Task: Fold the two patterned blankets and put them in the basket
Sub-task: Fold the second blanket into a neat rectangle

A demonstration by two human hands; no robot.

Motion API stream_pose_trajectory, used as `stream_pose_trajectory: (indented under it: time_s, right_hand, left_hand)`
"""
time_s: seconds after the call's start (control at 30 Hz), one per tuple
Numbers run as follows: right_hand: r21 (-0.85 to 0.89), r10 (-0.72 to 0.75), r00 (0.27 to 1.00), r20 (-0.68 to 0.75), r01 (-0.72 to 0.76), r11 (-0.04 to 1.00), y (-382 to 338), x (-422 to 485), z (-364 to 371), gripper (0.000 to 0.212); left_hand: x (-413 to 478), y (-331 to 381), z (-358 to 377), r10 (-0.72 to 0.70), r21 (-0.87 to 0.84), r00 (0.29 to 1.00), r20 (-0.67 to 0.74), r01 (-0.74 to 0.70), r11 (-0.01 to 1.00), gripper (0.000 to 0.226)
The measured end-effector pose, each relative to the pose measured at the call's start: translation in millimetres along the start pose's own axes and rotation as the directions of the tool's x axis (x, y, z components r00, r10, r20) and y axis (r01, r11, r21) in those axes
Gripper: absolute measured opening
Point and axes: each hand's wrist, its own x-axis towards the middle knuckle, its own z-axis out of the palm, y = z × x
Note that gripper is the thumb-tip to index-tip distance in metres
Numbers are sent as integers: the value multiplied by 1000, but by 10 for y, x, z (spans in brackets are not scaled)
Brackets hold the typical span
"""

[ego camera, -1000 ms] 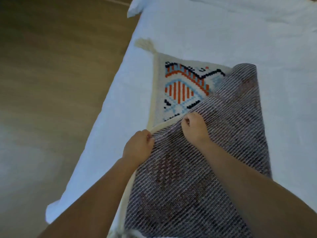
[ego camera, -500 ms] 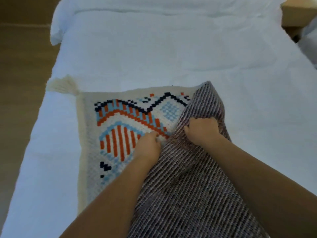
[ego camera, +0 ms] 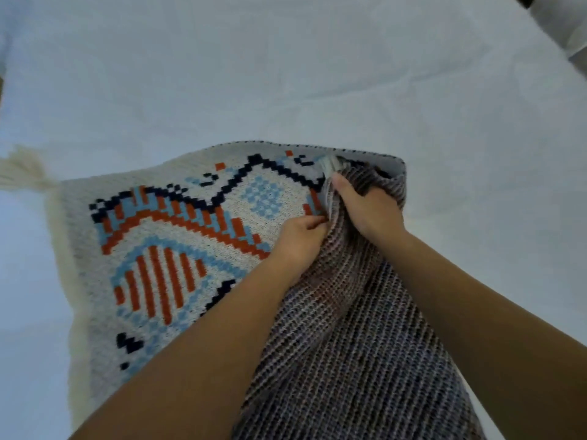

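Observation:
A patterned blanket (ego camera: 178, 255) lies on the white bed, cream with orange, light-blue and navy shapes, a cream tassel (ego camera: 22, 173) at its far-left corner. Its right part is turned over, showing the dark striped underside (ego camera: 359, 354). My left hand (ego camera: 298, 239) pinches the folded edge near the middle. My right hand (ego camera: 368, 208) grips a bunch of the same turned-over fabric close to the blanket's far edge. The two hands are almost touching. No basket and no second blanket are in view.
The white bed sheet (ego camera: 286, 74) spreads around the blanket on the far side and to the right. A dark gap and another white surface (ego camera: 568, 27) show at the top right corner.
Both hands have carried the turned-over fabric to the right and toward the blanket's far edge, uncovering more of the patterned face. The view has swung right, away from the floor.

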Motion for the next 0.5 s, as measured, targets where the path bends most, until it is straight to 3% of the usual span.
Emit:
stream_pose_trajectory:
  time_s: [0.1, 0.17, 0.23, 0.3, 0.33, 0.4, 0.43, 0.5]
  right_hand:
    - [-103, -17, 981, 195, 37, 994, -159, 8, -29, 44]
    - [-26, -12, 979, 203, 18, 1000, -233, -10, -57, 36]
    - [318, 87, 973, 212, -153, 936, -251, -33, -118, 31]
    - [616, 166, 926, 341, -353, 704, -276, -81, -201, 11]
    - [701, 145, 905, 400, -404, 587, -284, -101, -238, 8]
    - [797, 82, 900, 429, -420, 435, -290, -130, -274, 12]
    - [820, 66, 902, 427, -417, 392, -320, -151, -283, 13]
    - [837, 34, 900, 434, -416, 356, -428, -203, -291, 11]
  left_hand:
    - [-24, -40, 129, 100, 250, 988, 114, -126, 960, 29]
    - [-20, -49, 134, 115, 257, 993, 41, -122, 959, 38]
    - [-21, -43, 110, 71, 95, 997, -5, -70, 993, 50]
    - [-52, -6, 83, -71, -147, 997, 42, 76, 986, 73]
    - [-71, 20, 61, -137, -266, 986, 92, 157, 951, 75]
    - [-96, 64, -31, -186, -432, 962, 199, 257, 865, 52]
    - [-113, 82, -78, -189, -461, 947, 258, 293, 838, 37]
    - [-142, 89, -158, -139, -516, 926, 350, 315, 797, 39]
